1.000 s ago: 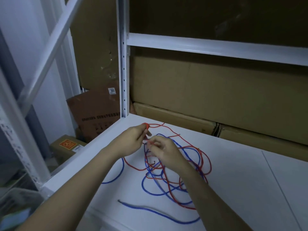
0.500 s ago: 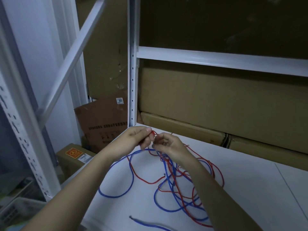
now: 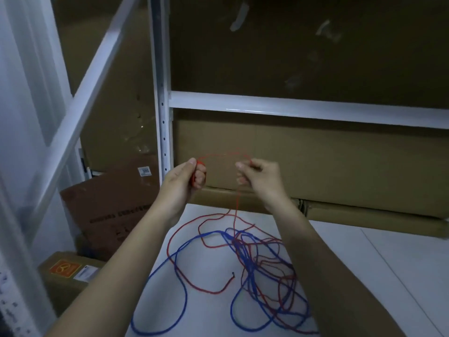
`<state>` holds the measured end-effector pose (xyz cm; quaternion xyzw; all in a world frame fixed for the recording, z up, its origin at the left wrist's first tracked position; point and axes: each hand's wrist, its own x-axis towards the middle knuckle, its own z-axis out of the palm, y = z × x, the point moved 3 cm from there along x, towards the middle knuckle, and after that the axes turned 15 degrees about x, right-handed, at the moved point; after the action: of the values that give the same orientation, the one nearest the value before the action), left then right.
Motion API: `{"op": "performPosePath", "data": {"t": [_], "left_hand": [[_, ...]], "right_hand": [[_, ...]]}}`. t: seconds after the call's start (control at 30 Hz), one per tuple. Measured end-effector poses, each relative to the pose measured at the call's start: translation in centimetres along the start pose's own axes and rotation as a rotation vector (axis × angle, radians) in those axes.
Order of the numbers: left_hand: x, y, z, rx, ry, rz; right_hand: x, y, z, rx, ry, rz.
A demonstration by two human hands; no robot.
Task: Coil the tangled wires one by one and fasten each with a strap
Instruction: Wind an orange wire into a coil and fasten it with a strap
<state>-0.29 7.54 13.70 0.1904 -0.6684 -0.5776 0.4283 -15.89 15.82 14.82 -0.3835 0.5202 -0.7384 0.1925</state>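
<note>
A red wire (image 3: 211, 291) and a blue wire (image 3: 181, 283) lie tangled together on the white shelf board (image 3: 388, 276). My left hand (image 3: 187, 181) is raised above the shelf and grips a small bunch of the red wire in its curled fingers. My right hand (image 3: 260, 177) is level with it, a little to the right, and pinches the same red wire. A thin red strand arcs between the two hands. From my right hand the red wire drops straight down into the tangle. One loose red end lies on the board near the middle.
A white upright post (image 3: 162, 117) and a horizontal rail (image 3: 303, 108) frame the shelf. Large cardboard boxes (image 3: 328, 171) stand behind it. More cartons (image 3: 70, 271) sit on the floor at the left, beside a slanted white brace (image 3: 80, 103).
Both hands have risen well above the shelf and moved apart, drawing a length of red wire taut between them. The camera has tilted upward.
</note>
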Motion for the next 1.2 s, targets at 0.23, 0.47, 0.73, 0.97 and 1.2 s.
{"op": "performPosePath", "data": {"t": [0.23,0.47,0.73,0.97,1.2], "left_hand": [[1.0,0.3,0.5,-0.042,-0.046,0.044],[2.9,2.1,1.0,-0.167,-0.030,0.043],[3.9,4.6,0.2,-0.340,-0.015,0.014],[4.8,10.5,0.2,-0.249,-0.060,0.214],[2.7,9.0,-0.9,-0.417,-0.208,0.114]], "right_hand": [[0.4,-4.2,0.0,0.138,0.169,-0.144],[1.4,-9.0,2.5,0.020,0.274,-0.493],[2.5,-7.6,3.6,-0.214,0.138,-0.380],[3.6,-15.9,6.2,-0.130,0.231,-0.613],[2.4,-6.4,4.5,-0.129,0.064,-0.098]]}}
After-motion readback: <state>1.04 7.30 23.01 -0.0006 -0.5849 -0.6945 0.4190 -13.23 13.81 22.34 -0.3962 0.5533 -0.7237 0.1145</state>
